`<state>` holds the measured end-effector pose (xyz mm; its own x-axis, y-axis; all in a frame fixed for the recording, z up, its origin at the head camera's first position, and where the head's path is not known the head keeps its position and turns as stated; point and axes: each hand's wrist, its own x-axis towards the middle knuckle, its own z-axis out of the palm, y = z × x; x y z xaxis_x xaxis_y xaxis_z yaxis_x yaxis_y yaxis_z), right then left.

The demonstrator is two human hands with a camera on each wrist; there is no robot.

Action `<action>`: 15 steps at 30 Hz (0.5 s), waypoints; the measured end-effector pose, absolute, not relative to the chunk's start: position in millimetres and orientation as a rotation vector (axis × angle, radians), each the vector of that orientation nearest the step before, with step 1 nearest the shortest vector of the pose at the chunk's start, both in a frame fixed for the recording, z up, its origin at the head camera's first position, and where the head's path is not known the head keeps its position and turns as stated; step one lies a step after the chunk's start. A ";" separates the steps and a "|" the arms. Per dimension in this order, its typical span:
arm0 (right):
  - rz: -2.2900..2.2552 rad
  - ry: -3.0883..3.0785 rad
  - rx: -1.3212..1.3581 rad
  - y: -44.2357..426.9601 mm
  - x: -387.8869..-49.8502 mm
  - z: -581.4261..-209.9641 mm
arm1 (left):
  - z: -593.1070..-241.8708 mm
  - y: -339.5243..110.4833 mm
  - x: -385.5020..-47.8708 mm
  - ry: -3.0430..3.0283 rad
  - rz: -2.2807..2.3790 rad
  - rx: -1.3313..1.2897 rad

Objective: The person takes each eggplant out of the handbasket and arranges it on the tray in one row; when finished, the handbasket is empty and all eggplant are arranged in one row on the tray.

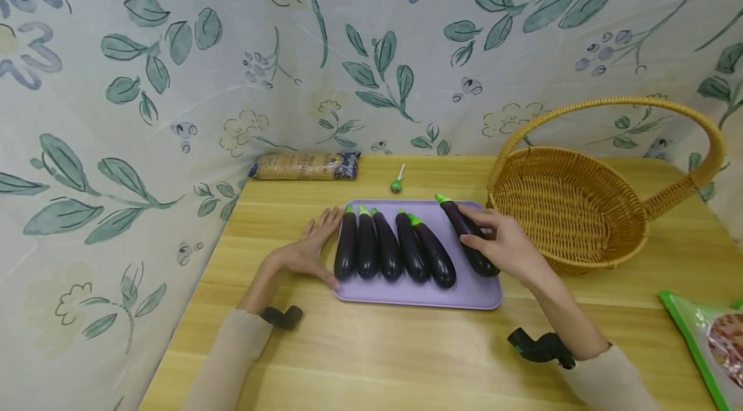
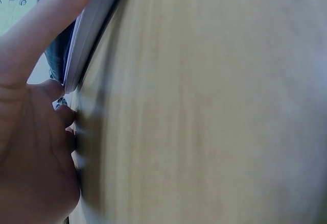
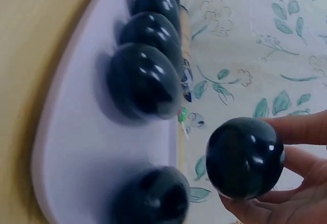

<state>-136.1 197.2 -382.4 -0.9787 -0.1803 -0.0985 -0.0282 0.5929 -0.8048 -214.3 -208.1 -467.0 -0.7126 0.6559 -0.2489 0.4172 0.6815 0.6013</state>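
A lilac tray (image 1: 395,295) carries several dark purple eggplants (image 1: 390,246) with green stem ends, lying side by side. My right hand (image 1: 507,246) grips one eggplant (image 3: 244,157) between thumb and fingers at the tray's right end; the right wrist view shows it raised off the tray. Below it in that view, another eggplant (image 3: 153,198) lies on the tray, mostly hidden in the head view. My left hand (image 1: 304,256) spreads its fingers along the tray's left edge, the thumb touching the near left corner. In the left wrist view, that thumb (image 2: 46,25) lies against the tray's side.
A wicker basket (image 1: 629,250) with a tall handle stands right of the tray. Behind the tray lie a green lollipop (image 1: 396,186) and a long wrapped packet (image 1: 302,166). A green-edged bag (image 1: 696,327) is at the right. Floral cloth (image 1: 371,43) hangs behind the wooden table (image 1: 395,359).
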 end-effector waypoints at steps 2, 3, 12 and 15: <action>-1.298 2.702 -0.181 190.6 -136.6 -387.4 | -467.1 -208.1 -214.6 2.444 0.715 0.834; -1.276 2.732 -0.185 187.8 -136.8 -390.0 | -467.0 -208.0 -214.7 2.443 0.718 0.835; -1.201 2.961 -0.165 163.9 -136.2 -412.1 | -466.4 -207.6 -214.6 2.440 0.716 0.837; -1.184 2.993 -0.133 157.3 -135.6 -417.4 | -466.3 -207.8 -214.3 2.441 0.724 0.836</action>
